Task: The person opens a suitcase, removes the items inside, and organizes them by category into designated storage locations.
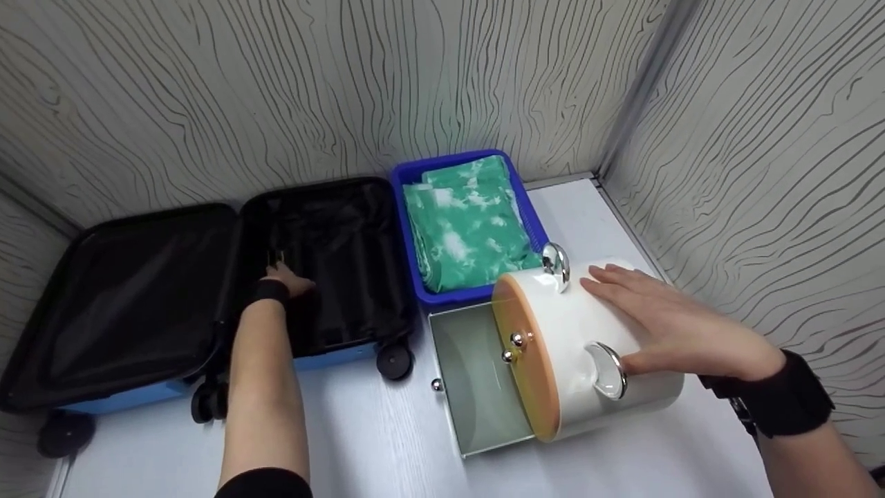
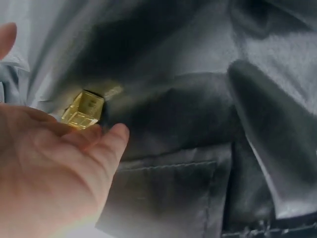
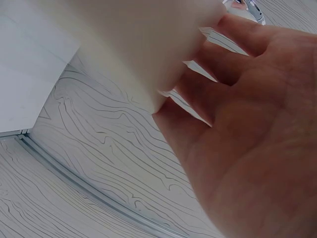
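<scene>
On the white box, right hand fingers flat, spread.

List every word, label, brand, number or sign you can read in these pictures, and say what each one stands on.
No text can be read in any view.
Gold zipper pull in the suitcase lining, beside the left hand: it may bear embossing, too blurred to read.
White round case under the right hand: no label shows.
Blue basket with green cloth: only a blotchy pattern, no lettering.
</scene>
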Demonstrator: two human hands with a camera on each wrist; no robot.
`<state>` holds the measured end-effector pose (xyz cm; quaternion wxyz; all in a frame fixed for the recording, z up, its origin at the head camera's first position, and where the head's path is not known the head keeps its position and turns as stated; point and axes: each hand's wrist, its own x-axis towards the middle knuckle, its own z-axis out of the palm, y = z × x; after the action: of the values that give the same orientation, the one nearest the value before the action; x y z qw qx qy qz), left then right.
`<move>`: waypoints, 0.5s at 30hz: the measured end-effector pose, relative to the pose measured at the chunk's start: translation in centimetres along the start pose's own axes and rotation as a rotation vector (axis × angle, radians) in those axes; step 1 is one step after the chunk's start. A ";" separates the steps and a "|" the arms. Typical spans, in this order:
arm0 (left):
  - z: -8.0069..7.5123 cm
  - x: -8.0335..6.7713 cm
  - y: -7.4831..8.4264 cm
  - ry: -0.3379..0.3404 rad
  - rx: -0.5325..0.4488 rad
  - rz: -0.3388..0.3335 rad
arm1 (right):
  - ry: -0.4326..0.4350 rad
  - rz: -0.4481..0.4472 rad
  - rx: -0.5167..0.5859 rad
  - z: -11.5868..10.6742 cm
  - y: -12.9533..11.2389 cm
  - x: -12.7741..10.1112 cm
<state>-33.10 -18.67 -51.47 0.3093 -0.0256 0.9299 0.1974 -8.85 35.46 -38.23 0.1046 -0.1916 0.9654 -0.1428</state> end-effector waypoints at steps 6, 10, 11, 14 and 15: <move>-0.3 -1.6 -0.1 -0.060 0.050 0.018 | -0.009 -0.011 -0.013 -0.3 -0.2 0.3; -0.5 -2.2 0.7 -0.039 0.152 0.055 | -0.003 -0.015 -0.012 -0.4 -0.2 0.2; -0.5 -2.3 0.9 -0.033 0.183 0.067 | -0.001 -0.014 -0.008 -0.4 -0.2 0.2; -0.2 -2.4 1.2 -0.023 0.253 0.072 | 0.002 -0.015 -0.001 -0.4 -0.2 0.1; 0.0 -2.3 1.2 -0.025 0.270 0.069 | 0.002 -0.013 0.000 -0.4 -0.2 0.1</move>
<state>-31.50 -17.73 -49.69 0.3143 0.0508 0.9445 0.0812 -9.00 35.36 -37.84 0.1027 -0.1978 0.9642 -0.1438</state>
